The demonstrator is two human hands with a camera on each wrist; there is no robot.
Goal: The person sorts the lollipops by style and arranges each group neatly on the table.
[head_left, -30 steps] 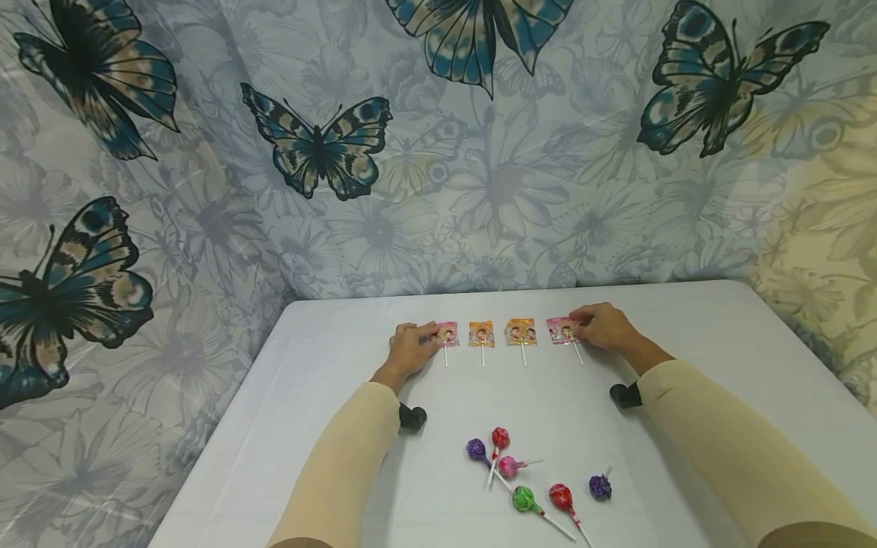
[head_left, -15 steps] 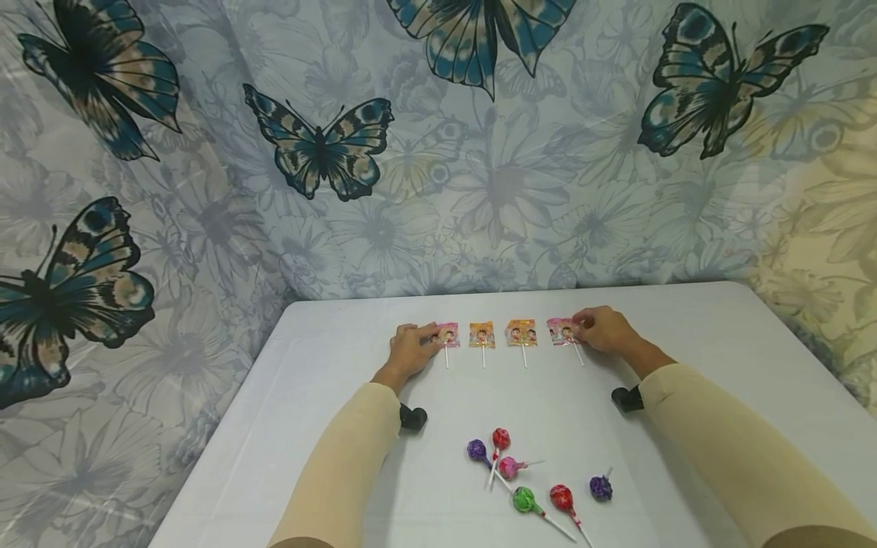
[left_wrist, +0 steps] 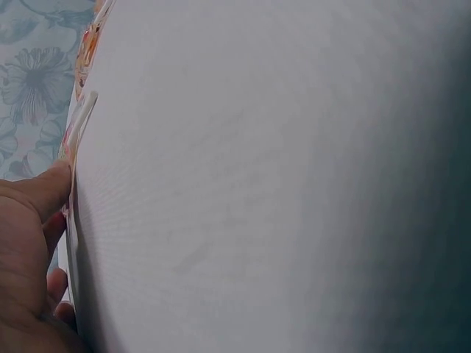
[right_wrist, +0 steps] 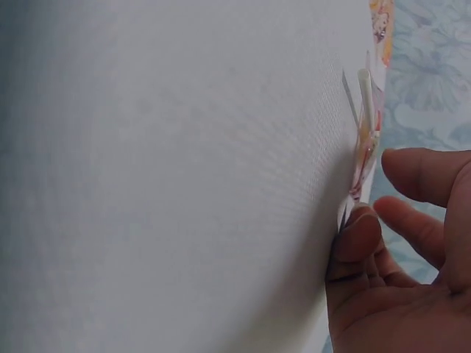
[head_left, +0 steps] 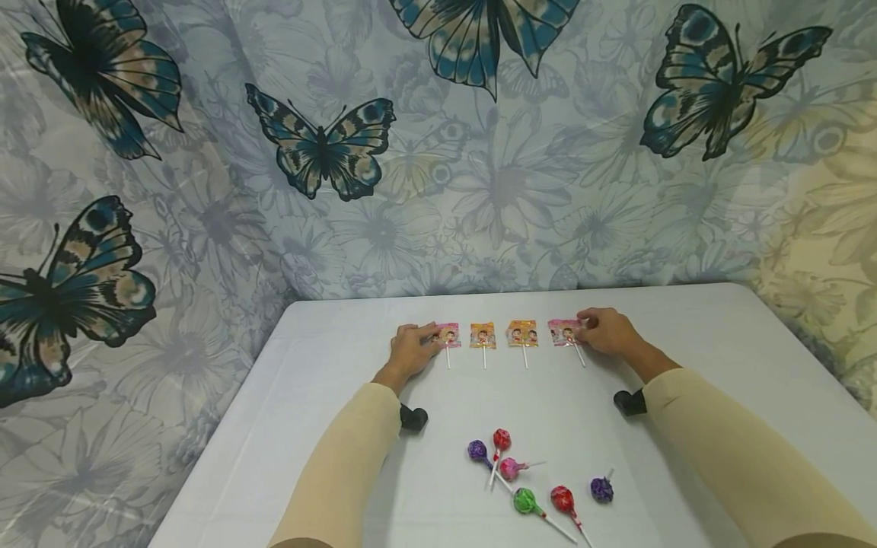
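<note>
Evidently, you have the ends of the row covered: your left hand (head_left: 412, 348) is at the left pink lollipop (head_left: 450, 335), your right hand (head_left: 608, 332) at the right pink lollipop (head_left: 565, 332). Between them on the white table (head_left: 685, 320) lie the narrower orange lollipop (head_left: 483, 335) and the wider orange lollipop (head_left: 522, 333), sticks towards you, probably so the printed wrappers face one way. Your left thumb touches its wrapper (whether your fingers pinch from behind, I cannot tell). Your right hand is loosely open, thumb clear, a fingertip at the wrapper's edge, perhaps to steady its slanted stick. The round lollipops (head_left: 524, 500) lie nearer you, apparently kept apart from the flat ones.
</note>
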